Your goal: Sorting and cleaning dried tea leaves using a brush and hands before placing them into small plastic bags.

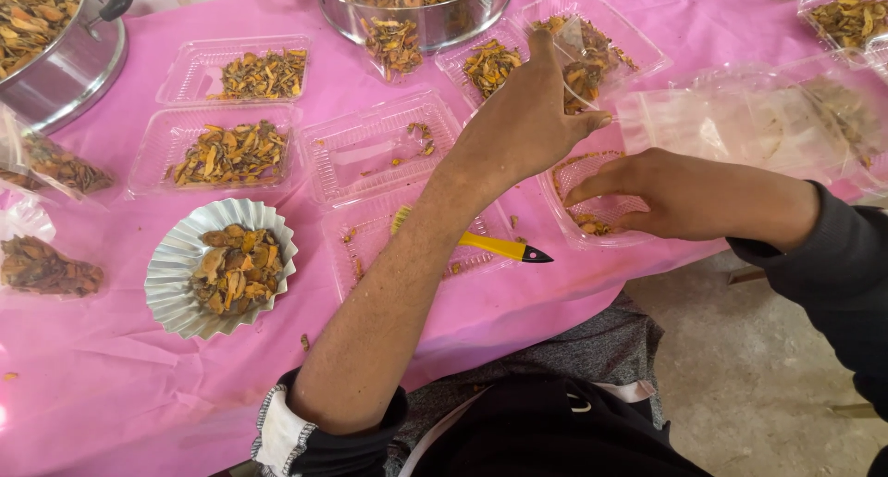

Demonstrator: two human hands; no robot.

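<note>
Closest to us, our left hand [532, 116] reaches across the bench [111, 384] from the near edge. It pinches a small clear bag [578, 61] with dried bits inside, held up above a tray [592, 204] at the right edge. Our right hand [675, 195] rests on that tray with its fingers half spread, holding nothing; a few bits lie under them. A yellow brush [495, 247] lies on an almost bare tray [370, 232] near the front edge. A foil cup [222, 266] full of bits sits further left.
</note>
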